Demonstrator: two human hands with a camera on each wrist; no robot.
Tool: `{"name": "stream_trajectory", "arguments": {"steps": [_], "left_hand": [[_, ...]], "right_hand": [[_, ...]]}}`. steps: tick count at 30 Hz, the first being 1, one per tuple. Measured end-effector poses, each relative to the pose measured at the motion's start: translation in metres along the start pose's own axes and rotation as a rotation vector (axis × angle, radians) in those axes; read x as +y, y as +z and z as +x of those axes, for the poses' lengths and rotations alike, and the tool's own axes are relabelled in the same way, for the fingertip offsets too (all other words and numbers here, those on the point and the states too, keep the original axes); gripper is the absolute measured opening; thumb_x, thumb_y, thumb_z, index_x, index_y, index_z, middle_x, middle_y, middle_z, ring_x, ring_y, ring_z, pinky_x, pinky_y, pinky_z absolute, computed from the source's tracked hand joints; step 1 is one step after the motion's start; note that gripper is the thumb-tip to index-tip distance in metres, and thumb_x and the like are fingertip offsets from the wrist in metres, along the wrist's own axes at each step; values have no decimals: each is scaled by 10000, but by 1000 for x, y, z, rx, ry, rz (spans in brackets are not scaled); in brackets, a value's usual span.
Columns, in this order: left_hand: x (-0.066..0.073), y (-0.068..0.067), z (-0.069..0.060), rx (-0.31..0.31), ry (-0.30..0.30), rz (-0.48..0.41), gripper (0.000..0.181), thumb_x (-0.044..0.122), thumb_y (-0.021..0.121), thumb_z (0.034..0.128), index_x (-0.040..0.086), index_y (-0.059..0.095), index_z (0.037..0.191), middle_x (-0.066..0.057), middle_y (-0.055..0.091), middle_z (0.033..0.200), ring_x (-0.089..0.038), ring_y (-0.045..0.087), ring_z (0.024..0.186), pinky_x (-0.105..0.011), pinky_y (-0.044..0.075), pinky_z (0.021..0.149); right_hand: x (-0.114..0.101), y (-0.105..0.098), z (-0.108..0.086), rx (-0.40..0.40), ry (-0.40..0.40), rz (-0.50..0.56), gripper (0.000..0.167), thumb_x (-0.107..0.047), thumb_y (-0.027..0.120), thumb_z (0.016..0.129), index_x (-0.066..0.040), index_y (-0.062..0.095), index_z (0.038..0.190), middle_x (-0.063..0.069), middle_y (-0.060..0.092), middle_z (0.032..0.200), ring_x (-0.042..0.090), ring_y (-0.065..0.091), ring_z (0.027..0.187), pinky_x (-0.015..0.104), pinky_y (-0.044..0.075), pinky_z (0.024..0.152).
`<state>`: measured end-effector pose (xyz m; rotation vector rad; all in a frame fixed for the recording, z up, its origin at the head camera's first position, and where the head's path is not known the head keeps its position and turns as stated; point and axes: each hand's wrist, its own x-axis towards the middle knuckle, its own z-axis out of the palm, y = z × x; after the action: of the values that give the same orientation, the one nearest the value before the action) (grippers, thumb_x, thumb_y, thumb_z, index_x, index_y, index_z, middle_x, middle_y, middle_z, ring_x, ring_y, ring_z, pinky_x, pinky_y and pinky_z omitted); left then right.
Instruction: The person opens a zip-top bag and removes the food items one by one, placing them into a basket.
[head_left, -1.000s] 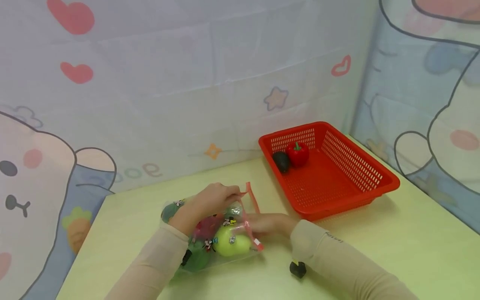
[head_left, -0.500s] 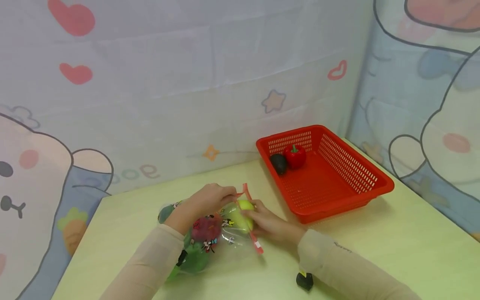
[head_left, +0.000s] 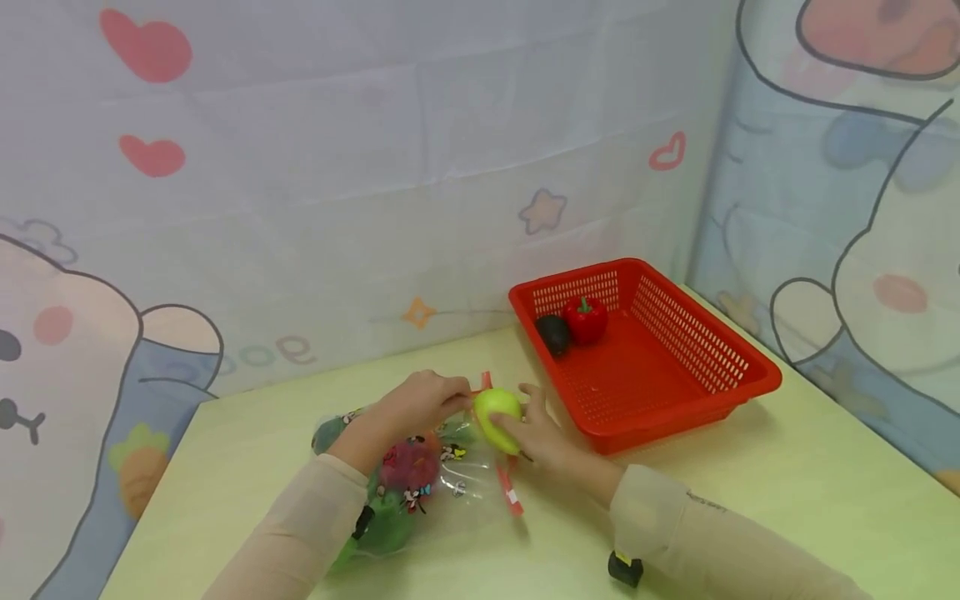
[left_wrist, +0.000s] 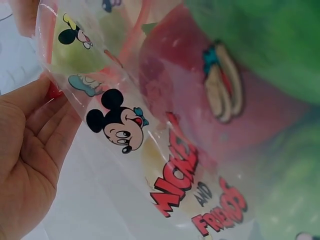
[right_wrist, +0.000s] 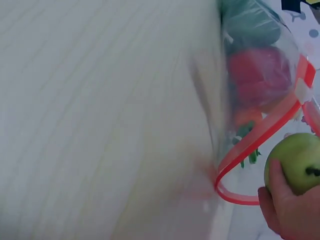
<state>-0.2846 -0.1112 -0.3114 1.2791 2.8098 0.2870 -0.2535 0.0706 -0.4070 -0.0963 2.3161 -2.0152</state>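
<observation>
A clear bag (head_left: 468, 483) printed with cartoon figures lies on the table, its red-edged mouth facing right. The left hand (head_left: 420, 402) pinches the upper edge of that mouth; in the left wrist view the left hand (left_wrist: 35, 145) grips the bag's edge with thumb and fingers. At the mouth, the right hand (head_left: 543, 433) holds a yellow-green pear (head_left: 498, 410). In the right wrist view the right hand (right_wrist: 295, 207) has its fingers round the pear (right_wrist: 295, 160), outside the red rim (right_wrist: 260, 135). Red and green items show through the bag, including a red one (right_wrist: 260, 72).
A red basket (head_left: 637, 425) stands behind and to the right of the hands. Inside its left side are a red bell pepper (head_left: 586, 318) and a dark green avocado-like item (head_left: 553, 335). Printed cloth hangs behind the table and at its right.
The right hand came out of the bag holding the pear, which moved up and right to the mouth. The left hand keeps its hold on the bag's edge. The view shifted slightly.
</observation>
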Motion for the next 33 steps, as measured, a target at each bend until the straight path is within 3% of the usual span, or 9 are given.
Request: {"name": "stream_trajectory", "arguments": {"steps": [6,9,14,21,27,33], "left_hand": [[-1,-1,-2,6,-2,-6,155,219,529,939,123,647,968,-29,694,873,-43,479,574,-193,423,588],[-1,-1,-3,15,5,-6,145,215,538,933,123,648,953,-33,694,861,-43,470,558,-190,417,575],[-2,-1,-2,21,6,-4,133,215,543,930,134,648,935,-18,695,849,-32,479,559,-187,417,574],[-2,-3,-2,23,18,19,130,216,540,931,138,644,931,39,666,807,-27,490,585,-188,428,594],[0,-2,-4,6,-9,-10,122,211,545,930,142,645,942,41,666,804,-36,462,561,-190,411,568],[2,1,-11,-7,-37,-30,119,206,543,931,145,645,941,31,666,806,-44,459,565,-200,410,568]], "right_hand": [[-8,-5,-12,129,-135,-230,575,-283,666,833,-41,344,1243,181,448,1240,282,482,1094,397,429,899],[-13,-7,-19,159,-170,-249,595,-275,686,815,-73,352,1265,132,441,1266,267,478,1128,421,429,928],[-23,-11,-31,143,-253,-242,621,-224,685,815,-98,331,1310,77,429,1298,264,474,1169,410,453,915],[-63,-44,-31,74,-395,-395,589,-276,683,823,-145,391,1318,57,456,1239,221,482,1041,324,454,800],[-105,-98,-5,59,-338,-449,570,-385,627,856,-163,424,1340,74,516,1229,243,506,983,314,511,754],[-120,-146,22,89,-232,-466,614,-378,595,878,-98,376,1379,149,460,1293,296,523,1032,370,536,802]]}}
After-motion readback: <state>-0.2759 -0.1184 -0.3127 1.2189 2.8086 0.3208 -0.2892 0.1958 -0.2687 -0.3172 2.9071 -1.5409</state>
